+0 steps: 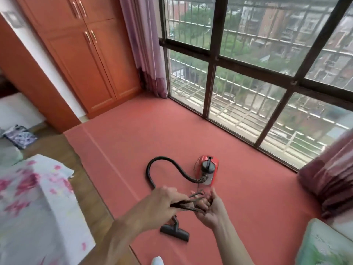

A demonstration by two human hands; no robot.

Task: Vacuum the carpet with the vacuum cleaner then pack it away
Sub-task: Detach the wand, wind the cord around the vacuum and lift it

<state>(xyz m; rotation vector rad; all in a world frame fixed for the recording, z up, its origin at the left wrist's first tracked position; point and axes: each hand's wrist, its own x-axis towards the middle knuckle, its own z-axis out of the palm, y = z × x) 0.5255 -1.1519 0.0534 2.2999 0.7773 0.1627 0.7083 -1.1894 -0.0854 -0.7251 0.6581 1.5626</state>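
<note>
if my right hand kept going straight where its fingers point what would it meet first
Probably the red canister vacuum cleaner just ahead of the right hand, though it may pass above.

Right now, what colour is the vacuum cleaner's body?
Red, with black fittings; the vacuum cleaner's body shows in the head view.

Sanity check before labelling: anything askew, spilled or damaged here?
Nothing stands out. Vacuum cleaner sits on the carpet, hose looped, floor head flat; left hand and right hand hold the bundled cord.

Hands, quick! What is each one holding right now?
Left hand: grips the thin black looped power cord.
Right hand: palm up, fingers curled round the same cord.
</note>
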